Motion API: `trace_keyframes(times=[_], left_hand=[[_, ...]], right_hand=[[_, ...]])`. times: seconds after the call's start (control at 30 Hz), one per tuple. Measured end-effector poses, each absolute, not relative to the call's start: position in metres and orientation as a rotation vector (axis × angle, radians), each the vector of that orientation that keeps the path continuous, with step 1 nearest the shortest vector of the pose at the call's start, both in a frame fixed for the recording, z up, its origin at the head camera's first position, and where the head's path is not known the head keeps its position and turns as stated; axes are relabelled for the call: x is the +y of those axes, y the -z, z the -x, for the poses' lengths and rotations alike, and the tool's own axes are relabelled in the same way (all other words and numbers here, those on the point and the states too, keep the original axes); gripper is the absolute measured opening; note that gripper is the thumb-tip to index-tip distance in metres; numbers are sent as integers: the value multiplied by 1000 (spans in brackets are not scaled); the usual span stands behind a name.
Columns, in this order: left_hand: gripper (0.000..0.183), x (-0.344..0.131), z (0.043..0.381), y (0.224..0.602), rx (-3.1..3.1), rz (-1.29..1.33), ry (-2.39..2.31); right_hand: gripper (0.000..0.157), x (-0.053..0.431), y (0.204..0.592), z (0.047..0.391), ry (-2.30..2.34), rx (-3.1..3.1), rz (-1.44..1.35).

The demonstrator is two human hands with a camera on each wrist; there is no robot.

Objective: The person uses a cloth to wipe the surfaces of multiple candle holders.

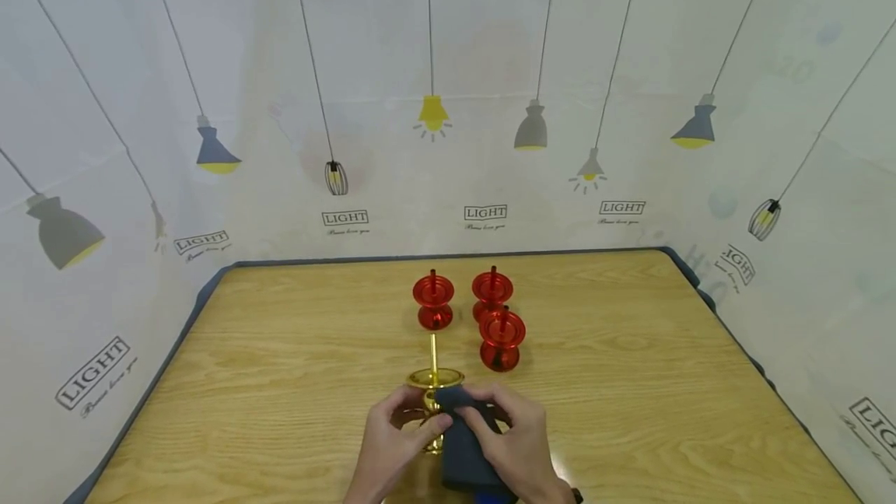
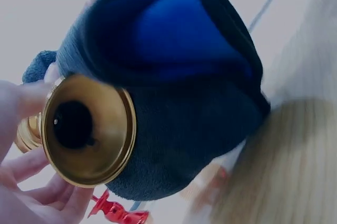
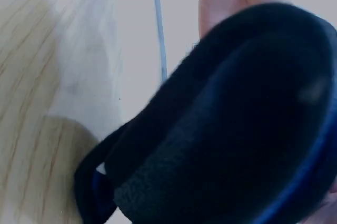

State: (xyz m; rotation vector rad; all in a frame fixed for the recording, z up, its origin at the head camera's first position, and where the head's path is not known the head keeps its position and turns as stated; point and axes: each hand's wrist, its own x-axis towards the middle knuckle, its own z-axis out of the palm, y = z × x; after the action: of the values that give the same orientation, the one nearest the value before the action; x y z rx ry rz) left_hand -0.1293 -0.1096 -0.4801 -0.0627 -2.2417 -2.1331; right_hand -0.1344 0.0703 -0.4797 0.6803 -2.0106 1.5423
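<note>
My left hand (image 1: 395, 430) grips a gold candle holder (image 1: 435, 378) by its stem, the spike pointing up and away in the head view. The holder's hollow base (image 2: 89, 129) faces the left wrist camera. A dark navy cloth (image 1: 465, 449), bright blue on its other side, is pinched in my right hand (image 1: 514, 434). It lies against the holder's stem and hangs down beside the base. In the right wrist view the cloth (image 3: 221, 129) covers most of the picture and hides much of the right hand.
Three red candle holders stand beyond the hands: one to the left (image 1: 434, 295), one at the back right (image 1: 492, 288) and one nearer at the right (image 1: 501, 337). The wooden table (image 1: 280, 379) ends at a wall covering (image 1: 392, 162) printed with lamps.
</note>
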Motion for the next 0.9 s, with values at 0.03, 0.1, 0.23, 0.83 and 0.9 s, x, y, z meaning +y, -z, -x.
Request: trace_keyframes(times=[0.03,0.1,0.23,0.83,0.9], left_hand=[[28,-110,130,480,-2254,49,2127],[27,-112,130,480,-2273,26,2117],[27,-115,131,478,-2310,9,2119],[36,-111,128,481,-2247,51,2274],[38,-109,128,481,-2269,59,2231]], right_hand=[[32,70,481,135,-1520,-1999,-693],[34,70,482,135,-1515,-1981,-713],[32,73,483,136,-1583,-1984,-723],[17,80,484,142,-1840,-2090,-518],[19,79,484,141,-1759,-2077,-552]])
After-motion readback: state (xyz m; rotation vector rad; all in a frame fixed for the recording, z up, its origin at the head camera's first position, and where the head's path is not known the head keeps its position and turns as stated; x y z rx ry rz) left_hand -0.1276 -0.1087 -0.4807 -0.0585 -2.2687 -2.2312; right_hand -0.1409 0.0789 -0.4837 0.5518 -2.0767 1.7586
